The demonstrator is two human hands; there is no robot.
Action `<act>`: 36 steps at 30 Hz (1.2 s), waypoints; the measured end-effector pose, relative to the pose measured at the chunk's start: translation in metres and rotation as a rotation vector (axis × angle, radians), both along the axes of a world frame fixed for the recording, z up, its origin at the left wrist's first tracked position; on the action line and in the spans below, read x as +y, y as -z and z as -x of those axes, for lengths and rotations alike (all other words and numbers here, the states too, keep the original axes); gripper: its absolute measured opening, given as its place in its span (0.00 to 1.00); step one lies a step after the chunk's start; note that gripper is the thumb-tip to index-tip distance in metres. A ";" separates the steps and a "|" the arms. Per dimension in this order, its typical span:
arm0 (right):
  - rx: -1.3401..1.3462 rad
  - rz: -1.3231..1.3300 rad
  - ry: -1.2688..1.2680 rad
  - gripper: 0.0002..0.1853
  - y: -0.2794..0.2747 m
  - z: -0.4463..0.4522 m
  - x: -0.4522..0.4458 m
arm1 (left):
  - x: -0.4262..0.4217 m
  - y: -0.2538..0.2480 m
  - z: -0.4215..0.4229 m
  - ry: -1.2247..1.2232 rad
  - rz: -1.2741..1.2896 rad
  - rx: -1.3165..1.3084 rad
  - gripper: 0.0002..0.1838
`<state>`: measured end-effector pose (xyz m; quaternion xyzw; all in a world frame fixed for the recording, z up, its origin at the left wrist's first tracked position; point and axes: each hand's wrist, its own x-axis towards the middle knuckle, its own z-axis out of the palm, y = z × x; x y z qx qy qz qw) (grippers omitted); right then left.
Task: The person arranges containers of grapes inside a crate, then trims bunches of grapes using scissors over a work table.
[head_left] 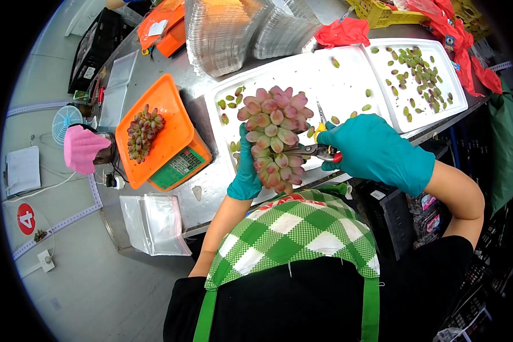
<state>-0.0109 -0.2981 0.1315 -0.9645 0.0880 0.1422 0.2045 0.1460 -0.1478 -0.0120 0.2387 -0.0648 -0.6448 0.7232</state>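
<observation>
A large bunch of pinkish-green grapes (273, 122) hangs above the white tray, in front of the apron. My left hand (245, 174), in a teal glove, grips the bunch from its left side; most of the fingers are hidden behind the grapes. In my right hand (376, 149), also gloved, are metal snips (310, 150) with a red handle end, their blades reaching into the right side of the bunch. Just above them a thin pointed blade with a yellow handle (321, 129) sticks up by the fingers; whether it belongs to the same tool I cannot tell.
Loose grapes lie in the white tray (296, 71) and a second white tray (457, 102). An orange-topped scale (174, 108) bears a smaller grape bunch (144, 132). Stacked clear plastic containers (216, 40) stand behind; plastic bags (154, 225) lie at the table's front left edge.
</observation>
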 end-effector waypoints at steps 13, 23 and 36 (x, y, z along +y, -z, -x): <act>-0.291 0.182 -0.062 0.11 0.019 0.003 0.007 | 0.009 0.012 -0.003 0.028 0.153 0.158 0.36; -0.315 0.268 -0.078 0.20 0.026 0.007 0.011 | 0.009 -0.001 0.004 -0.020 0.019 0.087 0.32; 0.110 -0.182 0.029 0.26 0.011 -0.005 0.002 | 0.008 -0.002 0.009 -0.026 -0.028 0.016 0.25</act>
